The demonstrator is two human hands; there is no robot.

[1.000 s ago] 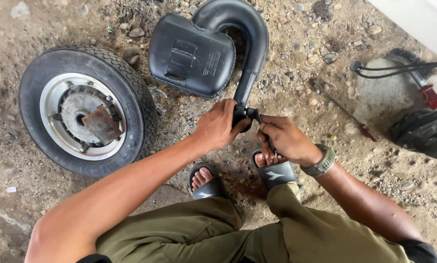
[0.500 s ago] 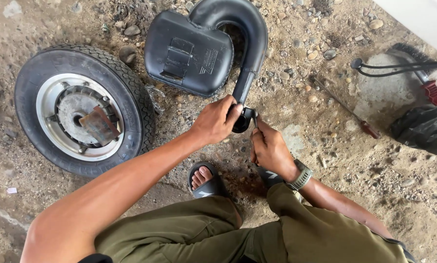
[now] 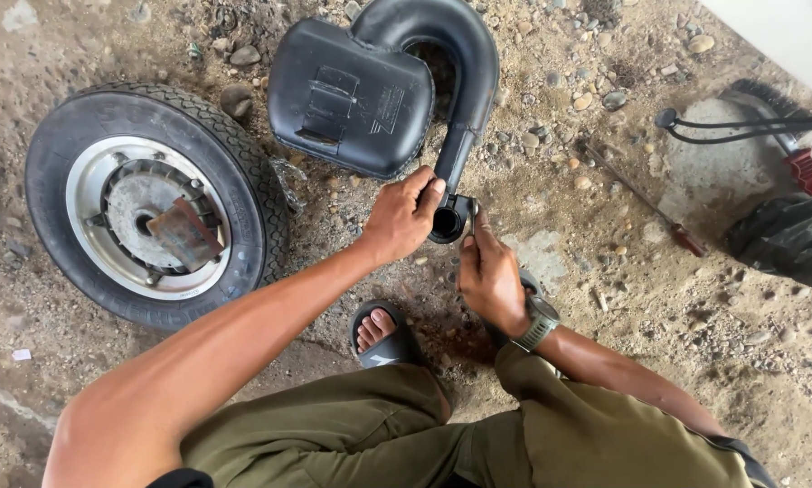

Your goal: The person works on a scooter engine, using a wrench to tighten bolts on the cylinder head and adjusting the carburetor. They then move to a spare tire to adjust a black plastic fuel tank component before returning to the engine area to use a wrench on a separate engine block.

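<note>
the big wheel [image 3: 157,203] with its black tire lay flat on the gravel ground [image 3: 605,361], off to the left side. next to it sat the black box [image 3: 352,95] with a bent black tube [image 3: 465,99] curling out of its top and coming down to an open round end [image 3: 446,221]. the person squatted, both arms stretched forward over green trousers [image 3: 424,434]. the left arm reached long and straight, and the left hand [image 3: 404,217] was wrapped around the tube just above the open end. the right arm was bent at the elbow, with a watch [image 3: 539,323] on the wrist. the right hand [image 3: 489,271] touched the tube end from below, fingers pinched on a small metal bit there. a sandal [image 3: 383,336] showed below the hands. a thin screwdriver [image 3: 641,199] lay well apart on the right.
</note>
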